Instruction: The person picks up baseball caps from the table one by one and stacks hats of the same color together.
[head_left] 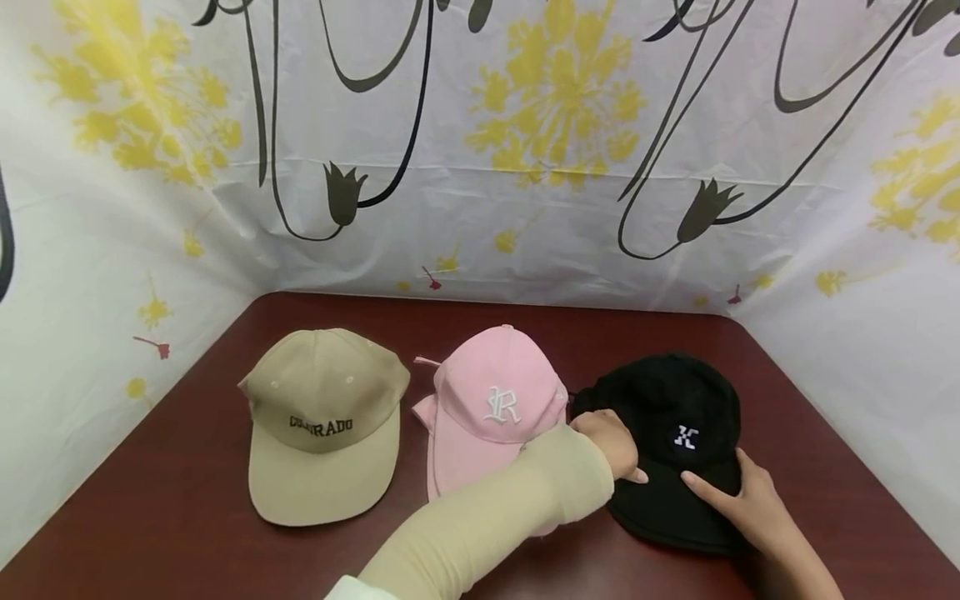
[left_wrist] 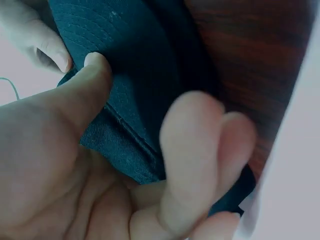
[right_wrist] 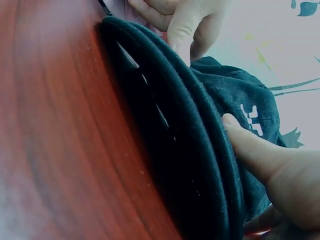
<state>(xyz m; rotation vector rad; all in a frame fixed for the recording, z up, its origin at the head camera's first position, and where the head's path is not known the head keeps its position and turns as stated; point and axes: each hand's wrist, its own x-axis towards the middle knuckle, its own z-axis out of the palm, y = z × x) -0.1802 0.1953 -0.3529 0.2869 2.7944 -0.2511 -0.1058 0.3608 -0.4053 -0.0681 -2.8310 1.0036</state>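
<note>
A black cap [head_left: 667, 387] with a small white letter on its front lies at the right of the table, brim toward me. My left hand [head_left: 609, 442] grips its left side, the thumb on the brim in the left wrist view. From the right, my right hand [head_left: 753, 504] holds the other side, its thumb on top where brim meets crown; its fingers are mostly hidden. In the right wrist view the black brim [right_wrist: 200, 130] shows two edges, one over the other. Beside the left forearm sits a pink cap [head_left: 476, 367], its brim partly covered by the sleeve.
A beige cap [head_left: 322, 383] with dark lettering lies at the left. All the caps are on a dark red-brown table [head_left: 187, 533]. A white patterned sheet [head_left: 465, 200] hangs behind the table and along both sides.
</note>
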